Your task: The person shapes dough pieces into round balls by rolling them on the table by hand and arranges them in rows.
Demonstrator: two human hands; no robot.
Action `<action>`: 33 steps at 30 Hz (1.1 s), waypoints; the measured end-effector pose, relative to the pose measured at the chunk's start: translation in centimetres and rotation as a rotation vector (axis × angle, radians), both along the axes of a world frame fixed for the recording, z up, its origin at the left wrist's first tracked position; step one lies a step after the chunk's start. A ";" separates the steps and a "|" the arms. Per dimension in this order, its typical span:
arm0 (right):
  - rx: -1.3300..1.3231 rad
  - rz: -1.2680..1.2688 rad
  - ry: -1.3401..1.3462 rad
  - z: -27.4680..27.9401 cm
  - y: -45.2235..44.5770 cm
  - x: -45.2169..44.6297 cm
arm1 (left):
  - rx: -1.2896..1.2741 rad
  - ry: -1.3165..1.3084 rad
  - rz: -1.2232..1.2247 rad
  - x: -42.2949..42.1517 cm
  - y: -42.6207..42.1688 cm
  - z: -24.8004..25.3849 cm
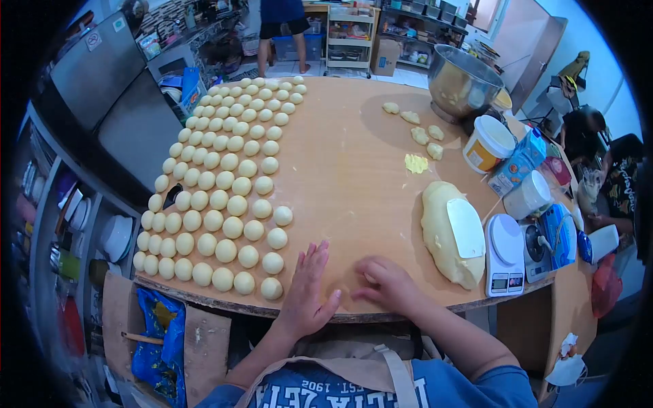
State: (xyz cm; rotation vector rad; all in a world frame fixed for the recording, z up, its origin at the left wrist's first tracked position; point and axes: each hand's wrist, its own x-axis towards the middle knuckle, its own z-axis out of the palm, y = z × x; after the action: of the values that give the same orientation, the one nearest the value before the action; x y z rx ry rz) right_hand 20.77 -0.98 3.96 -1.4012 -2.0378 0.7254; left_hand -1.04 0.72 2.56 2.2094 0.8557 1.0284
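Note:
My left hand (pixel 309 292) is open, its fingers stretched forward on the wooden table, beside the nearest dough balls. To its right, my right hand (pixel 386 285) curls downward with bent fingers, cupped over a piece of dough (pixel 369 277); only a pale bit of it shows. Smooth round dough balls (pixel 222 279) stand in many rows along the table's left side. A large dough mass (pixel 439 221) lies to the right of my right hand, with a white flat scraper (pixel 465 228) resting on it. Several small dough pieces (pixel 420 136) lie farther back.
A white digital scale (pixel 505 255) stands at the right edge, near a white jar (pixel 527 195), a blue carton (pixel 518 163) and a tub (pixel 488 144). A steel mixing bowl (pixel 464 81) is behind. A yellow smear (pixel 416 163) marks the table. Other people are at the back and right.

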 end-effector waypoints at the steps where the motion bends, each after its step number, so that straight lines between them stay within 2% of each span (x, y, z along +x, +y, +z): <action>1: 0.005 0.024 0.026 -0.1 -0.8 0.9 | 0.004 0.001 0.003 -0.1 0.0 0.0; 2: 0.006 0.043 0.048 0.1 -1.3 1.6 | 0.004 -0.001 0.003 -0.1 0.1 0.0; 5: 0.181 -0.158 0.071 0.9 -0.7 3.1 | -0.001 0.020 -0.011 -0.1 -0.1 0.3; 8: 0.179 -0.252 0.612 1.6 1.2 4.7 | -0.013 0.015 -0.014 -0.1 0.1 0.2; 11: 0.119 -0.267 0.616 2.5 2.1 4.1 | -0.021 0.015 -0.018 -0.2 0.0 0.1; 14: -0.082 -0.121 0.147 1.4 0.1 1.6 | -0.011 0.008 -0.014 -0.1 0.2 0.0; 17: 0.376 0.314 -0.106 -1.3 -0.1 3.1 | -0.022 -0.009 -0.012 -0.2 0.2 0.2; 20: 0.302 0.041 -0.135 -1.2 2.9 3.6 | -0.033 0.009 -0.024 -0.2 0.0 0.3; 21: 0.225 0.007 -0.045 -1.1 4.1 2.4 | -0.026 0.017 -0.028 0.0 0.1 0.3; 24: 0.085 0.134 -0.004 -0.8 3.8 -0.9 | -0.026 0.012 -0.024 -0.1 0.2 0.1; 25: -0.037 0.178 -0.014 0.2 2.2 -1.1 | -0.027 0.000 -0.025 -0.2 0.2 0.1; 28: 0.082 0.212 -0.004 -0.9 0.5 2.2 | -0.036 -0.026 -0.018 -0.2 0.1 0.0; 29: -0.084 0.136 -0.005 -0.2 0.7 3.4 | -0.037 -0.020 -0.027 -0.2 0.2 0.0; 32: 0.214 -0.188 0.387 2.0 2.8 3.9 | -0.043 -0.003 -0.041 -0.2 0.3 0.3; 33: 0.199 -0.165 0.340 3.1 3.2 3.9 | -0.051 0.005 -0.035 -0.2 0.2 0.3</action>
State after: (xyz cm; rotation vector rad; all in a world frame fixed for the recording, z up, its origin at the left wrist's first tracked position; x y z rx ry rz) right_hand 24.67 2.20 7.10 -1.2217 -1.6615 0.6219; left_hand -1.25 0.94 2.85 2.1777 0.8331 0.9739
